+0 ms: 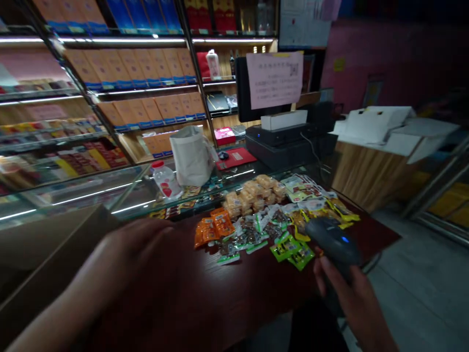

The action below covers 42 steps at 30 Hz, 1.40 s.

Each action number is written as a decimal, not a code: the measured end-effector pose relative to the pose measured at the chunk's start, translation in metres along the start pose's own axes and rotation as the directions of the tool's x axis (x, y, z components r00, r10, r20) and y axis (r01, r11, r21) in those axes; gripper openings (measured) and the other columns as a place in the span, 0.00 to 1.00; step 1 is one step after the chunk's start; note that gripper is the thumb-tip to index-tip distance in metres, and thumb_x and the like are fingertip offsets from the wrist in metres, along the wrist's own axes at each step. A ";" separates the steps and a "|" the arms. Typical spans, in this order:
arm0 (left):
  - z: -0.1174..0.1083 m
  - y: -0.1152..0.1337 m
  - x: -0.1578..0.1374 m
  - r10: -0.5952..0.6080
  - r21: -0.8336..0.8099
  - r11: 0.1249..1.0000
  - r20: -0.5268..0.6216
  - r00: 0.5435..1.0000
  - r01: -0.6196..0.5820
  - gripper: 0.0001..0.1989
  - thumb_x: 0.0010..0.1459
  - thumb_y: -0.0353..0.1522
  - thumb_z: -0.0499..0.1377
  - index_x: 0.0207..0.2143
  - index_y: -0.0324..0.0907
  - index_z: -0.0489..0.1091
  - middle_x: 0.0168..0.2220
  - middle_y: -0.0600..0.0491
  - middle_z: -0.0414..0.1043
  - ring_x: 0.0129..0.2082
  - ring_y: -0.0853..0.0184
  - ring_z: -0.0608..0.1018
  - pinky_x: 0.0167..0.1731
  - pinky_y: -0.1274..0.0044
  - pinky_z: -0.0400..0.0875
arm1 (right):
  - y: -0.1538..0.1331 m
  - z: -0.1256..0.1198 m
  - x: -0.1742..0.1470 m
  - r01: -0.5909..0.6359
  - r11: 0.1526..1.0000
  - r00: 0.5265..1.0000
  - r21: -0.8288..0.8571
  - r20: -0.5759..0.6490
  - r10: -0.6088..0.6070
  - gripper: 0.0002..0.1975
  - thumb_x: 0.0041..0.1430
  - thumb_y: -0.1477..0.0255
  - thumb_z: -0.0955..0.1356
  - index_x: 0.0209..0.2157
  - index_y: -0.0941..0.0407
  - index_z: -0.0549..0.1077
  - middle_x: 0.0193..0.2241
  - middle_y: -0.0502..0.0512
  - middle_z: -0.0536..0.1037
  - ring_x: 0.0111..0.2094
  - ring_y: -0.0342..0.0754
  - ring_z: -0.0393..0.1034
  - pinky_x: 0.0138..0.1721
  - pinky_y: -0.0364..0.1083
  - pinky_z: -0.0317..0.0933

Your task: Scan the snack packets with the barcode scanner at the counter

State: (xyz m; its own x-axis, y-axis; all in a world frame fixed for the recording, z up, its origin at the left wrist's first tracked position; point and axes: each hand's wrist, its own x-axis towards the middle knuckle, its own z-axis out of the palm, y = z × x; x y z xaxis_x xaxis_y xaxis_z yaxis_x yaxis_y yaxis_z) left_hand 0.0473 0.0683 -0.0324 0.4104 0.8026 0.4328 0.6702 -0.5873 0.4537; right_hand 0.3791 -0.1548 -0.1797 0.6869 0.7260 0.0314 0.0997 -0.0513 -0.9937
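Note:
My right hand (342,283) is wrapped round the handle of a dark barcode scanner (331,239) with a small blue light, at the right end of a dark red-brown table (205,303). My left hand (128,244) is over the table's left part, beside a cardboard box (47,244); motion smears its fingers. Between the hands lie orange snack packets (213,227), clear packets with green edges (252,232) and bright green packets (293,250). Behind them are wrapped beige snacks (254,194). Yellow-edged packets (322,210) lie near the scanner.
A glass counter (135,193) behind the table bears a red-capped plastic jar (165,180) and a white cloth bag (192,155). A monitor with a paper sheet (276,80) stands at the back. Boxed goods fill lit shelves (146,90). At right is a wooden cabinet (370,168).

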 end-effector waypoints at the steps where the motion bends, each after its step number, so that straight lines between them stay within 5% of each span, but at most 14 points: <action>1: 0.029 0.014 0.000 0.138 -0.014 0.990 0.189 0.972 -0.138 0.16 0.58 0.45 0.60 0.38 0.45 0.80 0.37 0.54 0.81 0.36 0.62 0.80 0.40 0.75 0.72 | -0.002 -0.002 0.000 -0.001 1.000 1.000 0.030 -0.024 0.002 0.23 0.63 0.48 0.67 0.30 0.55 0.73 0.17 0.47 0.71 0.22 0.45 0.66 0.28 0.42 0.61; 3: 0.088 0.042 -0.004 0.290 -0.106 0.957 0.395 0.872 -0.270 0.15 0.64 0.37 0.53 0.39 0.46 0.80 0.39 0.50 0.81 0.39 0.61 0.81 0.41 0.75 0.73 | -0.002 -0.006 0.001 -0.004 0.997 0.997 0.081 -0.076 0.010 0.23 0.62 0.48 0.67 0.34 0.56 0.73 0.18 0.47 0.72 0.21 0.45 0.66 0.26 0.42 0.60; 6: 0.165 0.081 -0.016 0.312 -0.115 0.947 0.562 0.766 -0.301 0.16 0.63 0.29 0.52 0.46 0.45 0.77 0.44 0.48 0.79 0.44 0.62 0.80 0.46 0.75 0.73 | 0.004 -0.013 0.001 0.015 0.993 0.991 0.117 -0.137 0.001 0.25 0.60 0.48 0.69 0.41 0.57 0.74 0.18 0.46 0.72 0.20 0.46 0.65 0.25 0.43 0.59; 9: 0.218 0.111 -0.030 0.291 0.016 0.927 0.597 0.748 -0.374 0.23 0.61 0.27 0.56 0.58 0.41 0.68 0.56 0.44 0.72 0.55 0.57 0.75 0.53 0.71 0.70 | 0.011 -0.020 0.000 0.021 0.993 0.990 0.116 -0.143 -0.004 0.26 0.60 0.48 0.69 0.43 0.58 0.73 0.18 0.46 0.73 0.19 0.45 0.65 0.25 0.43 0.60; 13: 0.248 0.131 -0.036 0.264 0.189 0.863 0.624 0.735 -0.469 0.17 0.63 0.26 0.53 0.53 0.35 0.70 0.52 0.40 0.72 0.53 0.55 0.75 0.52 0.69 0.71 | 0.017 -0.027 -0.002 0.003 0.994 0.991 0.105 -0.130 0.011 0.26 0.61 0.49 0.69 0.45 0.58 0.73 0.18 0.46 0.73 0.20 0.45 0.66 0.26 0.43 0.62; 18: 0.250 0.126 -0.028 0.154 0.246 0.894 0.616 0.772 -0.374 0.12 0.65 0.24 0.50 0.46 0.38 0.71 0.45 0.44 0.75 0.41 0.60 0.81 0.38 0.73 0.74 | 0.024 -0.020 0.000 -0.026 0.989 0.995 0.147 -0.090 0.039 0.27 0.59 0.49 0.70 0.45 0.58 0.73 0.21 0.48 0.76 0.19 0.44 0.66 0.25 0.43 0.61; 23: 0.237 0.105 -0.037 0.118 0.204 0.954 0.418 0.901 -0.220 0.09 0.65 0.27 0.51 0.41 0.41 0.71 0.42 0.48 0.77 0.35 0.63 0.82 0.34 0.76 0.74 | 0.021 0.006 0.003 -0.070 0.987 0.997 0.147 -0.032 0.075 0.23 0.58 0.48 0.70 0.33 0.57 0.73 0.16 0.47 0.73 0.16 0.44 0.65 0.21 0.42 0.60; 26: 0.225 0.094 -0.055 0.194 0.093 0.970 0.257 0.947 -0.224 0.09 0.64 0.26 0.51 0.37 0.43 0.70 0.40 0.49 0.78 0.35 0.65 0.82 0.34 0.78 0.75 | 0.015 0.022 0.005 -0.077 0.987 0.997 0.139 0.013 0.076 0.23 0.58 0.48 0.70 0.30 0.56 0.72 0.14 0.46 0.72 0.16 0.44 0.65 0.20 0.41 0.59; 30: 0.209 0.080 -0.082 0.294 -0.086 0.954 0.076 0.953 -0.288 0.10 0.64 0.26 0.52 0.38 0.44 0.72 0.40 0.48 0.80 0.37 0.65 0.83 0.36 0.78 0.77 | 0.008 0.041 0.007 -0.141 0.978 0.989 0.156 0.061 0.133 0.23 0.55 0.50 0.72 0.36 0.57 0.72 0.13 0.45 0.73 0.15 0.46 0.66 0.19 0.42 0.60; 35: 0.187 0.068 -0.104 0.188 -0.357 0.919 0.023 0.982 -0.167 0.11 0.60 0.31 0.60 0.45 0.47 0.76 0.50 0.47 0.78 0.50 0.58 0.80 0.51 0.70 0.76 | 0.001 0.061 0.002 -0.138 0.982 0.990 0.127 0.011 0.138 0.23 0.48 0.56 0.74 0.41 0.57 0.75 0.27 0.54 0.83 0.24 0.55 0.76 0.25 0.48 0.70; 38: 0.173 0.069 -0.106 -0.115 -0.638 0.756 0.089 0.989 0.145 0.20 0.55 0.38 0.65 0.51 0.48 0.74 0.53 0.45 0.77 0.52 0.53 0.79 0.49 0.66 0.77 | -0.001 0.066 -0.002 -0.090 0.991 0.996 0.103 0.001 0.090 0.24 0.47 0.56 0.74 0.41 0.57 0.77 0.37 0.60 0.84 0.37 0.61 0.79 0.38 0.53 0.73; 42: 0.160 0.070 -0.097 -0.397 -0.797 0.241 0.439 0.806 0.553 0.26 0.46 0.43 0.71 0.47 0.44 0.75 0.41 0.47 0.81 0.34 0.61 0.82 0.32 0.74 0.78 | -0.007 0.070 -0.006 -0.078 0.996 0.997 0.038 0.013 0.077 0.25 0.47 0.56 0.74 0.42 0.58 0.78 0.34 0.58 0.84 0.34 0.60 0.79 0.36 0.51 0.74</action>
State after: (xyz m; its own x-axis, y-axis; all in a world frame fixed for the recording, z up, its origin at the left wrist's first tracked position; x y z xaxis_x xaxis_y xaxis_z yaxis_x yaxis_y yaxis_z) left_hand 0.1536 -0.0341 -0.1677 0.3361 0.9257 -0.1736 -0.1041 0.2197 0.9700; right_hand 0.3241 -0.1113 -0.1803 0.6834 0.7285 -0.0469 0.0188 -0.0817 -0.9965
